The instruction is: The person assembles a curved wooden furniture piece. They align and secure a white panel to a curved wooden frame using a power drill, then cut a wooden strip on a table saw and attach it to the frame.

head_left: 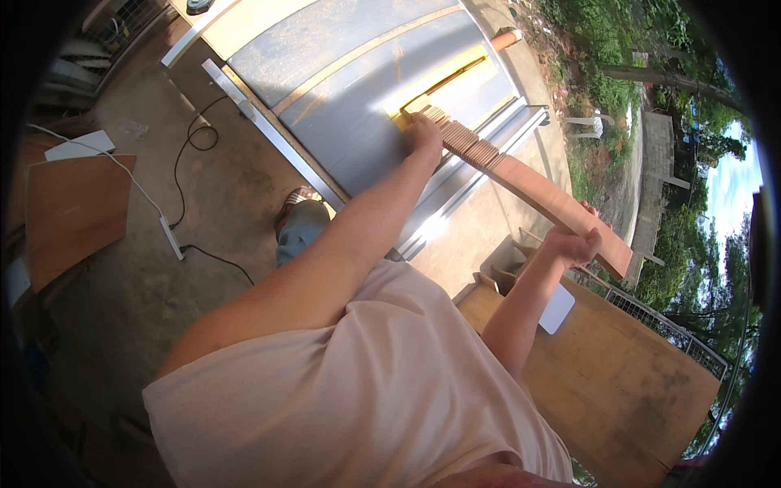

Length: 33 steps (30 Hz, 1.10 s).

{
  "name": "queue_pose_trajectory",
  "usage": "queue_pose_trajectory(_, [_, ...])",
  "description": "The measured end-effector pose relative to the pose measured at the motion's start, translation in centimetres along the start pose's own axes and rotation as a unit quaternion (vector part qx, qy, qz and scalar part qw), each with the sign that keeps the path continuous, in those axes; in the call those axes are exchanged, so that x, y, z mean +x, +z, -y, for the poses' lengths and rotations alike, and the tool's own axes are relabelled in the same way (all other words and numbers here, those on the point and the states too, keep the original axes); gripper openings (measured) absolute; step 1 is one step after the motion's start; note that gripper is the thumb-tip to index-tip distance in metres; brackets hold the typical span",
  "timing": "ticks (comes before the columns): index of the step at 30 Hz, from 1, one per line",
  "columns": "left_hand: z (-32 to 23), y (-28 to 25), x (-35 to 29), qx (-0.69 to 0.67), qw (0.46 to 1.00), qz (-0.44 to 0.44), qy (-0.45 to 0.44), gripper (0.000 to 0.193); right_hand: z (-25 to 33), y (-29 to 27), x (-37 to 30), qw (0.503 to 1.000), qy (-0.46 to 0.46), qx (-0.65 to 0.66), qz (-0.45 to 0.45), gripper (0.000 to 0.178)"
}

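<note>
A long wooden board slants across in front of me. Rows of close, narrow slots are cut across its far-left part, and the near-right part is plain. My left hand is closed around the slotted end, over the edge of a table saw near its yellow insert plate. The palm side of that hand is hidden. Around the other end, beyond the saw table, wraps my right hand, thumb on top. Whether the board rests on the saw table I cannot tell.
Metal rails run along the saw's right side. At lower right stands a wooden tabletop with a white sheet. A power strip and dark cords lie on the floor at left, near a brown panel.
</note>
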<state>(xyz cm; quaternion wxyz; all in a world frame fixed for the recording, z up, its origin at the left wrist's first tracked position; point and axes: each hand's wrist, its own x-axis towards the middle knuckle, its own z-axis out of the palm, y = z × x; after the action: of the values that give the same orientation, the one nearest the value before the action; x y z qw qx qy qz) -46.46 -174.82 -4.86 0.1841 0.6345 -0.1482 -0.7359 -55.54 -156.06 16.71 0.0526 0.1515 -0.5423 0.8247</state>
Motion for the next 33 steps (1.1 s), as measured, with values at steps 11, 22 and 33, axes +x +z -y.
queue_pose_trajectory(11, [-0.4, 0.2, -0.4, -0.037, 0.999, -0.009, -0.011, 0.058, 0.2, 0.8, -0.2, 1.0, -0.005, -0.005, 0.0, 0.053])
queue_pose_trajectory(22, [-1.2, 0.2, -1.6, -0.063, 0.998, -0.024, -0.019, 0.059, 0.0, 0.8, 0.3, 1.0, -0.006, -0.012, -0.005, 0.051])
queue_pose_trajectory(33, [0.9, 2.1, 2.5, -0.085, 0.996, -0.029, 0.017, 0.057, 0.1, 1.9, 0.3, 1.0, -0.002, -0.006, -0.01, 0.05])
